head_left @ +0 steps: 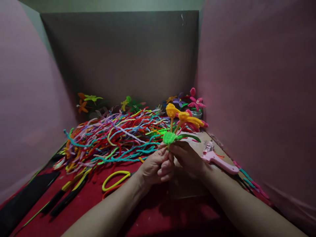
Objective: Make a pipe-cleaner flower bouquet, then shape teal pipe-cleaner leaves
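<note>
The counter (153, 214) was covered with a red cloth. A big loose pile of pipe cleaners (116, 138) in many colours was spread over its left and middle part. A yellow loop (115, 179) was laid in front of the pile. Two black-handled tools (64, 197) were placed near the left edge, with a flat black sheet (24, 197) just beside them. A pink glue gun (218, 159) was laid on a brown board (185, 189) at the right. Finished flowers (196, 102) were set along the back.

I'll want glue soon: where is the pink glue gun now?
In the head view the pink glue gun lies on the right side, on the brown board right of the right hand holding the flower, near the pink wall.
</note>
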Demonstrator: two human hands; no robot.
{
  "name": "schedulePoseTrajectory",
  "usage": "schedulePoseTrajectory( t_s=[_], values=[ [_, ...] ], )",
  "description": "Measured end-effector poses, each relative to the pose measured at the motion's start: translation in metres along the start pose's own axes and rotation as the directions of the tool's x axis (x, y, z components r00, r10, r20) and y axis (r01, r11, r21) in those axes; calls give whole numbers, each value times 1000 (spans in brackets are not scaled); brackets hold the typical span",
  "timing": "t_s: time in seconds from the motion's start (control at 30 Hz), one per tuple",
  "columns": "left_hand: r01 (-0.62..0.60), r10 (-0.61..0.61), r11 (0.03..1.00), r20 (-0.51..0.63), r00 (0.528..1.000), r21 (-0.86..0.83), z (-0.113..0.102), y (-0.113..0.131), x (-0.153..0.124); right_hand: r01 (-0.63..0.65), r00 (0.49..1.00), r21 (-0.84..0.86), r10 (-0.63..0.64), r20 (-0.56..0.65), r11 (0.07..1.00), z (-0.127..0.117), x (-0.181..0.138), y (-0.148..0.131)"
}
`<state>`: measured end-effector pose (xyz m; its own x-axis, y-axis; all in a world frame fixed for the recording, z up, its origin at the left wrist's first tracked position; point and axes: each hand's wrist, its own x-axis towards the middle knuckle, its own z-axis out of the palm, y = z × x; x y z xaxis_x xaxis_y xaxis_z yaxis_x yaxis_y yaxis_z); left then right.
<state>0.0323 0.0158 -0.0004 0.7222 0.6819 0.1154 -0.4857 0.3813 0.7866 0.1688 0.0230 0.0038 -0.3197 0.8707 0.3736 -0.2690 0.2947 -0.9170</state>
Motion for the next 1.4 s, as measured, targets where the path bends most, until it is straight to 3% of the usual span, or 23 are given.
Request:
schedulePoseTrajectory(
  t_s=[0.07,0.13,0.2,0.27,0.33,0.4,0.53,0.63,0.73,0.83,0.9,0.97,1.03,1.1,1.17,1.3,1.4],
  values=[
    [6,-2,992,-34,999,124,-2,2,2,-29,998,12,30,-52,999,0,-1,2],
    [-17,99,896,-162,982,443,-2,4,3,-85,991,-3,84,-104,996,0,-2,2],
    [-9,327,621,-248,912,784,-2,3,4,-121,977,-43,111,-182,992,3,-2,2],
    [66,513,322,-232,826,944,-2,0,4,-126,957,-103,93,-275,987,5,-2,1],
    [126,570,197,-218,792,972,1,-4,4,-106,948,-170,48,-315,980,7,-1,1],
    [124,535,251,-244,808,960,3,-4,4,-74,962,-235,7,-274,969,7,1,-1],
    [25,368,606,-308,877,795,4,4,4,-28,980,-289,-31,-199,957,4,3,-8],
    [-57,212,869,-268,940,491,-2,7,2,-29,984,-259,-17,-176,965,3,3,-8],
    [-20,47,986,-163,985,167,-6,4,-1,-30,993,-146,13,-116,989,0,4,-2],
    [11,-9,999,-57,998,40,-5,2,-4,-24,1000,-5,24,13,1000,-2,3,3],
    [26,-23,998,-41,999,63,-3,3,-4,-18,1000,21,18,24,1000,-1,2,2],
    [29,-12,979,-85,996,204,1,7,-4,-24,998,-20,23,-51,1000,1,1,-1],
    [10,77,897,-177,981,441,4,10,-2,-66,988,-55,58,-141,996,3,1,-4],
    [-5,231,764,-266,936,645,8,11,1,-125,976,-33,117,-185,992,5,1,-5],
    [15,324,682,-321,890,731,9,10,3,-170,969,-19,164,-188,985,6,3,-3],
    [8,300,698,-303,904,716,6,8,4,-163,974,-116,141,-178,980,2,6,1],
    [-25,309,767,-334,891,641,1,8,2,-138,986,-68,131,-103,988,-1,7,4]
  ],
)
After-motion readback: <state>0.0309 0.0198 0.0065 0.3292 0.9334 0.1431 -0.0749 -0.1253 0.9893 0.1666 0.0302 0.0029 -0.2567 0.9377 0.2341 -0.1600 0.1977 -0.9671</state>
